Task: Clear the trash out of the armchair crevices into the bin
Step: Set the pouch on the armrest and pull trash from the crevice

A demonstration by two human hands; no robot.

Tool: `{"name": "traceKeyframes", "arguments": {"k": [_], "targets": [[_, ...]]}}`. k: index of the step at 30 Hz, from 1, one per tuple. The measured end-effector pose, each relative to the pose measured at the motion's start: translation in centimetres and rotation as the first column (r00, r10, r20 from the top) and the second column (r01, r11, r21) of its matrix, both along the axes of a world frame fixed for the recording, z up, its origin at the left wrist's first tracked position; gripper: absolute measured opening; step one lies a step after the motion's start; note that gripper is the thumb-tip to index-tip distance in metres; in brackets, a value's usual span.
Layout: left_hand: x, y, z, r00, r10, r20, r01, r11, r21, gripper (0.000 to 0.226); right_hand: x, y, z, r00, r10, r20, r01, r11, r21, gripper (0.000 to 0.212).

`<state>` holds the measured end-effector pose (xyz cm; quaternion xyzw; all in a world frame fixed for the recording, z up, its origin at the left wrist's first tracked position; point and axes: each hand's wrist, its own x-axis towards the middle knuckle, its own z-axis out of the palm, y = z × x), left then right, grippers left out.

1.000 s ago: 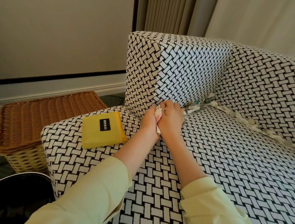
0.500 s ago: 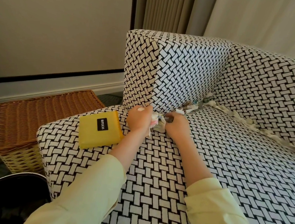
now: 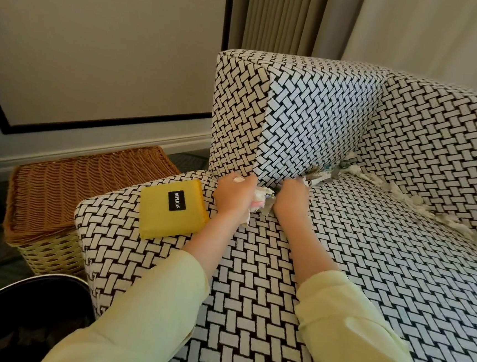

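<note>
Left hand (image 3: 234,193): clenched round a wad of crumpled paper (image 3: 258,203), at the front foot of the armrest (image 3: 308,123).
Right hand (image 3: 290,198): fingers curled at the crevice under the armrest; whether they grip a scrap cannot be told.
Crevice trash (image 3: 322,176): scraps wedged along the armrest's base, farther back.
Yellow pouch (image 3: 173,208): flat on the cushion before the armrest.
Wicker basket (image 3: 87,185): floor, outside the armrest.
Black bin (image 3: 26,315): floor, well forward of the armrest.

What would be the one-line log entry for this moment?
phase: gathering trash | left hand: grips paper wad | right hand: pinches scraps by armrest | back crevice trash: remaining
</note>
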<state>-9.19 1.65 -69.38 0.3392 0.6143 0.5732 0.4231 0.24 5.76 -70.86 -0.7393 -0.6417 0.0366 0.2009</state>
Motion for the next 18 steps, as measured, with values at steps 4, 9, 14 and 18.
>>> {"name": "traceKeyframes", "arguments": {"k": [4,9,14,18], "targets": [[0.2,-0.1,0.2,1.000,0.016,-0.017,-0.016,1.000,0.000,0.029,1.7,-0.5,0.2,0.920,0.007,-0.392,0.019,0.998,0.061,0.028],[0.5,0.1,0.1,1.000,0.023,-0.008,-0.023,1.000,-0.007,0.031,2.6,-1.8,0.4,0.743,0.059,-0.667,0.086,0.979,0.183,0.020],[0.2,0.3,0.2,0.994,0.011,0.109,-0.006,0.999,-0.041,0.024,1.5,-3.4,2.1,0.662,0.240,-0.710,-0.002,0.948,0.319,0.016],[-0.2,0.2,0.1,0.971,-0.009,0.237,0.020,0.999,-0.043,0.017,0.3,-3.8,2.1,0.596,0.236,-0.767,-0.005,0.957,0.290,0.033]]}}
